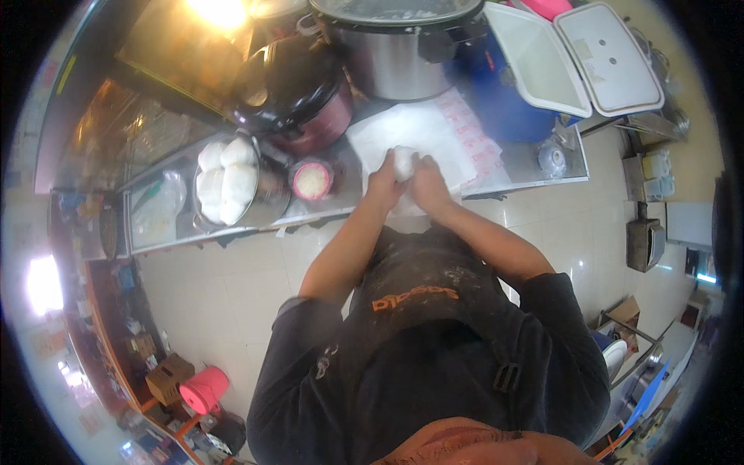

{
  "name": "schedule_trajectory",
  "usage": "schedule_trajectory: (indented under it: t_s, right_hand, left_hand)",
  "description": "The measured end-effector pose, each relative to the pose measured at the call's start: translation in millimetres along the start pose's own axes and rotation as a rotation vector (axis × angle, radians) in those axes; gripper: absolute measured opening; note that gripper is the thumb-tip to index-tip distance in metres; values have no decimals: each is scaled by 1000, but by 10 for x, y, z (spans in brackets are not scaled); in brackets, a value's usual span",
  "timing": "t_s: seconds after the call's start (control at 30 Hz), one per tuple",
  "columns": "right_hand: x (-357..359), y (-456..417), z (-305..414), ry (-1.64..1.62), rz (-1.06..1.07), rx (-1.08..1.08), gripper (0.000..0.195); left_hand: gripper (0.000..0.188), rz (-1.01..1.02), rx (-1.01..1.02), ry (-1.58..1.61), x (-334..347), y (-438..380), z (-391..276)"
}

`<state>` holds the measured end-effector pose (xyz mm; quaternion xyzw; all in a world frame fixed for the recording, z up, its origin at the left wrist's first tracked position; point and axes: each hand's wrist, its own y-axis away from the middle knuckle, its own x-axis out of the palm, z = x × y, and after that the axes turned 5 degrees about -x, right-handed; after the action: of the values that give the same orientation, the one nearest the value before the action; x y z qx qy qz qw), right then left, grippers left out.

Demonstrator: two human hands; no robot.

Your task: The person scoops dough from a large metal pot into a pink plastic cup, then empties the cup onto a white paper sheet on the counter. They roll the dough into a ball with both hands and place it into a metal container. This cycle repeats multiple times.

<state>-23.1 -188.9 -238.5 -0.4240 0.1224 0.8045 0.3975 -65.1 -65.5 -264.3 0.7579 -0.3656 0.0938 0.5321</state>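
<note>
Between my left hand (pixel 383 181) and my right hand (pixel 429 185) is a small white bundle (pixel 403 161), apparently wrapped in paper, gripped from both sides. Beneath the hands lies a stack of white paper sheets (pixel 395 125), with red-printed sheets (pixel 472 136) showing along its right side. A round metal pot (pixel 268 186) to the left is filled with several white wrapped bundles (pixel 238 181). Closer to my left hand, a pink-rimmed tub (pixel 312 180) holds a pale, grainy food. What the bundle contains is hidden.
Behind the paper stand a large steel cooker (pixel 389 61) and a dark-lidded maroon pot (pixel 314 119). At the right are a blue cooler box (pixel 511 107), its white lid (pixel 610 61) and a clear plastic bag (pixel 552 158). The metal counter's front edge (pixel 526 185) runs before me.
</note>
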Motion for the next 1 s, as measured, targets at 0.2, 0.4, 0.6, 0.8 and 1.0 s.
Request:
schedule_trajectory:
  t_s: [0.2, 0.4, 0.6, 0.8, 1.0]
  right_hand:
    - [-351, -124, 170, -1334, 51, 551, 41]
    - [-1052, -327, 94, -928, 223, 297, 43]
    - [-1575, -446, -278, -869, 307, 23, 52]
    - [-1793, -419, -612, -884, 340, -81, 40]
    - [-1548, -365, -770, -1075, 561, 311, 38]
  left_hand:
    - [50, 90, 211, -205, 22, 244, -17]
    - [49, 189, 385, -398, 496, 838, -101]
    - [39, 187, 671, -1114, 1224, 1078, -374]
    - [25, 98, 777, -1145, 1545, 995, -85]
    - [25, -183, 717, -818, 1303, 1223, -25]
